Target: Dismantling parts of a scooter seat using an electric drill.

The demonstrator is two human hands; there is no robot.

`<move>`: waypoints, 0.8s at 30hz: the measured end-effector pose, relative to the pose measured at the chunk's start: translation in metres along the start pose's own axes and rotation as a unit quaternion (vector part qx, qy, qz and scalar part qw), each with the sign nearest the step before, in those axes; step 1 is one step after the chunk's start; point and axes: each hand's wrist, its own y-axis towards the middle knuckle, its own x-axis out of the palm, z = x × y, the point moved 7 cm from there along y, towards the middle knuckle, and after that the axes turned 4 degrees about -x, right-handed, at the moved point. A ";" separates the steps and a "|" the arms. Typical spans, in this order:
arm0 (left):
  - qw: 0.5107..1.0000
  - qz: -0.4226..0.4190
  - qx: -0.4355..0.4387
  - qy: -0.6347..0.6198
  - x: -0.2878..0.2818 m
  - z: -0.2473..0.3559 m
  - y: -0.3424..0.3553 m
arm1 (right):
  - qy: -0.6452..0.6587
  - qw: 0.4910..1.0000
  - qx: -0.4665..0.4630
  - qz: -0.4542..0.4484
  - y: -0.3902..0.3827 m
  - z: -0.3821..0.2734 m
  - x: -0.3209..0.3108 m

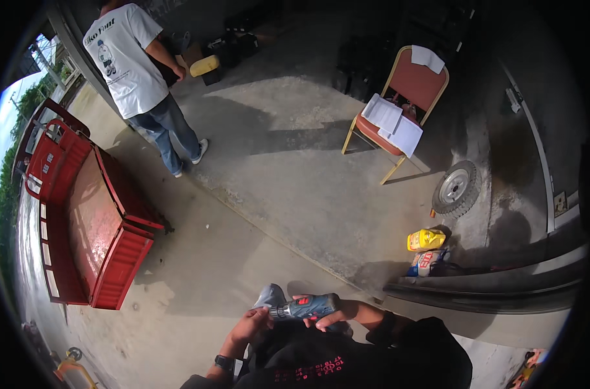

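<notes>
A cordless drill (315, 305) with a dark blue-grey body and red marks lies level in front of my body, its chuck (280, 312) pointing left. My right hand (339, 316) is wrapped round the drill's grip, most of which is hidden by the hand and the dark clothing. At the front end of the chuck, the fingers of my left hand (253, 324) are closed in a pinch. Whether a bit sits between those fingers is too small to tell. A dark watch (224, 362) is on my left wrist.
A red cargo tricycle (123, 259) stands at left. Beyond it another person (129, 58) faces away. A red chair (415, 87) holds papers (385, 117). At right are a loose wheel (455, 188), a yellow jug (426, 240) and a dark door rail (489, 292).
</notes>
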 end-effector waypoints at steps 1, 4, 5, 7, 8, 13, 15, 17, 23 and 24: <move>1.000 -0.016 -0.006 0.026 0.000 0.022 0.020 | 0.000 1.000 -0.004 -0.002 0.014 -0.021 -0.011; 0.992 -0.006 -0.093 0.091 -0.032 0.057 0.098 | -0.079 0.996 0.030 0.029 0.042 -0.050 -0.075; 0.988 -0.036 -0.111 0.104 -0.037 0.073 0.123 | -0.090 0.994 0.038 0.041 0.057 -0.064 -0.095; 0.977 -0.062 -0.148 0.144 -0.036 0.129 0.165 | -0.070 0.990 0.087 0.082 0.079 -0.102 -0.137; 0.981 -0.075 -0.127 0.128 -0.034 0.160 0.192 | -0.107 0.988 0.079 0.077 0.098 -0.135 -0.152; 0.986 -0.112 0.041 0.117 -0.086 0.302 0.319 | -0.067 0.980 0.063 0.175 0.198 -0.299 -0.215; 0.973 -0.133 -0.096 -0.160 -0.063 0.405 0.320 | -0.066 0.979 0.021 0.189 0.226 -0.370 -0.231; 0.985 -0.084 -0.116 -0.092 -0.063 0.483 0.330 | -0.022 0.982 -0.007 0.187 0.252 -0.431 -0.241; 0.985 -0.118 -0.105 -0.063 -0.023 0.669 0.401 | -0.094 0.969 -0.069 0.219 0.285 -0.566 -0.320; 0.984 -0.128 -0.117 -0.040 -0.018 0.695 0.421 | -0.085 0.967 -0.084 0.224 0.291 -0.589 -0.340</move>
